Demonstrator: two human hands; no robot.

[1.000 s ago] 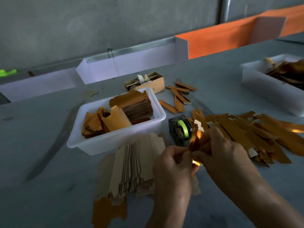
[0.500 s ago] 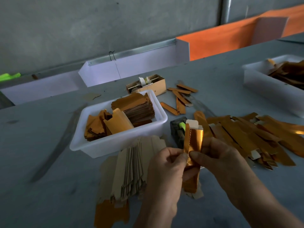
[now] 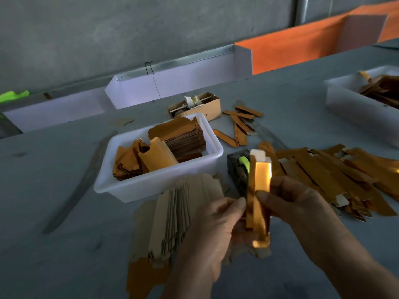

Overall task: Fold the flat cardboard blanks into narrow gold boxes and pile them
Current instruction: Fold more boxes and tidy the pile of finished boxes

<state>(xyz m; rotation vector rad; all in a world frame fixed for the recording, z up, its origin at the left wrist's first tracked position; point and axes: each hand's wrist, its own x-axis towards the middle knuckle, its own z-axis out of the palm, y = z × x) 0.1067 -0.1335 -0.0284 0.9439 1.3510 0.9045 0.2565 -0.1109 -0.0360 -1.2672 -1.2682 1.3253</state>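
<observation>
Head view: narrow gold box [image 3: 259,190] held upright above the near tabletop [image 3: 54,190], white end flap open at its top, lower end flap bent up and catching light. Left hand [image 3: 209,234] curled around its lower left edge, thumb tip pressed to the side. Right hand [image 3: 298,203] pinching its right side about halfway up, thumb across the front face. Directly under the hands, fanned stack of flat blanks [image 3: 172,216] lying pale side up, gold showing at the near end. Just behind that stack, white tub [image 3: 121,186] loaded with more gold blanks, some stacked neatly, some loose. Black tape dispenser [image 3: 236,167] with a green roll right behind the held box, partly hidden by it. To the right, wide heap of folded gold boxes [image 3: 334,175] spread over the tabletop. Farther back, a few loose gold pieces [image 3: 239,126] beside a small brown carton [image 3: 207,104]. At the far right edge, second white tub [image 3: 354,104] with dark gold contents, cut off by the frame
</observation>
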